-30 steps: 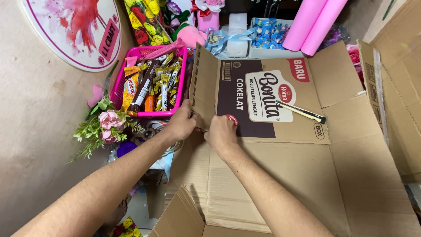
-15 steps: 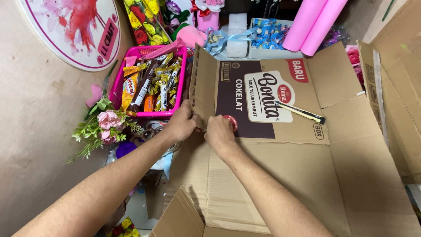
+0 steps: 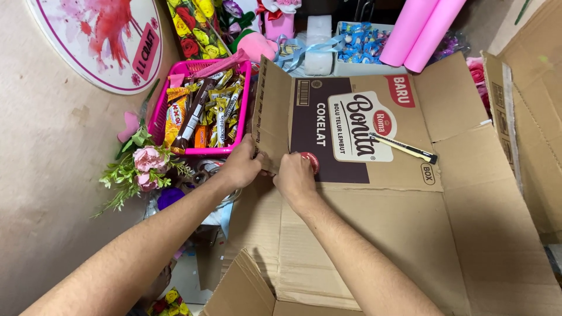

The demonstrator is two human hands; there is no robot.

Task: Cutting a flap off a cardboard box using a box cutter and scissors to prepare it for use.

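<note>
Cardboard box (image 3: 410, 222) flap pinched by left hand (image 3: 243, 167), right hand (image 3: 294, 175).

Hands: two, the left hand (image 3: 243, 167) and right hand (image 3: 294, 175).
Flattened cardboard box (image 3: 374, 222): one.
Utility knife (image 3: 403, 147): one.
Pink plastic basket (image 3: 161, 117) of snack packets: one.
Pink paper rolls (image 3: 418, 29): two.
Round white sign (image 3: 96, 41): one.
Pink artificial roses (image 3: 147, 159): two I could see.
</note>
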